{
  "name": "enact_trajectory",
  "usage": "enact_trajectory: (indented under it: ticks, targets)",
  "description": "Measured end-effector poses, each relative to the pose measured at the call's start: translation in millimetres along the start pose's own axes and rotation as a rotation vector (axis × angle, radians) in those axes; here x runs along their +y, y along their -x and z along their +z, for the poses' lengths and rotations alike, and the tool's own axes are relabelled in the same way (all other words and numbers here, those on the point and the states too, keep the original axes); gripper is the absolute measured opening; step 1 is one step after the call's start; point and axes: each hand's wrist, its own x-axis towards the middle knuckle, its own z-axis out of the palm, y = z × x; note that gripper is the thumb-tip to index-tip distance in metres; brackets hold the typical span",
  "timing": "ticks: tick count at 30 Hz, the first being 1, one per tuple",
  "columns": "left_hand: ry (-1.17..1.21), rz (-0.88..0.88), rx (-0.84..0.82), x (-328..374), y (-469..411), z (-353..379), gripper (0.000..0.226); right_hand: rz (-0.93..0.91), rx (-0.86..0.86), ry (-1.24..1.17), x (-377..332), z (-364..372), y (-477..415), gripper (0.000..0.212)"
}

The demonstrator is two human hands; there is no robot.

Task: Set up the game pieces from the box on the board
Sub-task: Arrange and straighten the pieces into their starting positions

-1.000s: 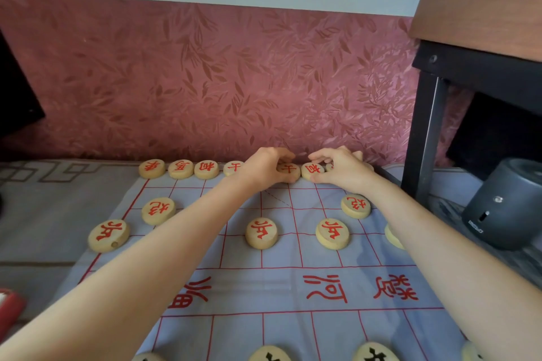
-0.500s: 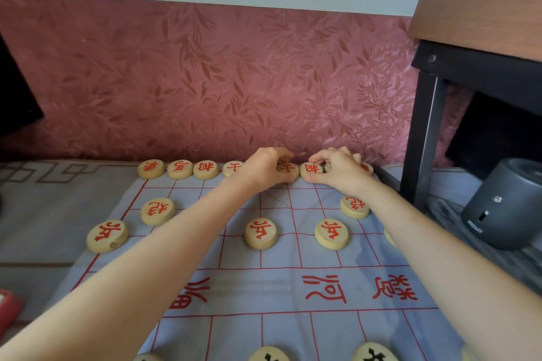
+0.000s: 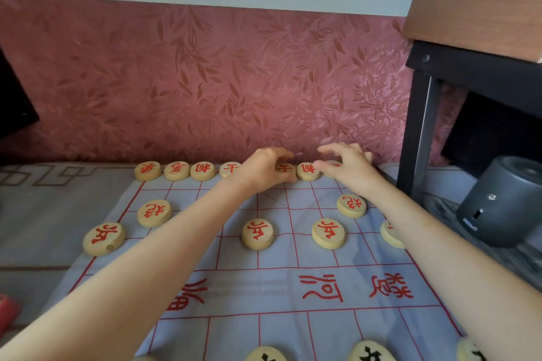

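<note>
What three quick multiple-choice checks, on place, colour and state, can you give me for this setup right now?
1. Where are the left hand and right hand?
A. far row
B. river band
C. near edge
2. What colour are the characters on the near-edge pieces?
A. red
B. black
C. green
3. What is the left hand doing?
A. lying flat
B. curling round a far-row piece
C. pointing upward

1 A: both hands sit on the row nearest the wall.
2 B: the characters there are black.
3 B: fingers above and thumb below enclose the piece.
</note>
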Motion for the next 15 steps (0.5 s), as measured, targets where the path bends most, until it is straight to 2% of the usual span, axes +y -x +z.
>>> enact_trajectory:
  ticks: [2, 3, 5, 8, 12, 15]
  targets:
    - [0.009, 0.018, -0.004, 5, -2, 3, 0.048, 0.116, 0.092, -0.026, 15, -8, -5, 0.035]
    - [0.021, 0.025, -0.010, 9, -4, 5, 0.047, 0.184, 0.102, -0.038, 22, -11, -7, 0.040]
    - [0.027, 0.034, -0.032, 19, -10, 11, 0.047, 0.267, 0.048, -0.047, 31, -19, -7, 0.048]
    - [0.001, 0.029, -0.054, 35, -23, 24, 0.047, 0.288, -0.036, -0.041, 34, -21, -2, 0.050]
    - [-0.049, 0.001, -0.031, 51, -37, 35, 0.040, 0.274, -0.055, -0.028, 36, -20, -1, 0.047]
    - [-0.071, -0.058, 0.008, 59, -43, 40, 0.047, 0.271, -0.051, -0.008, 38, -18, 1, 0.048]
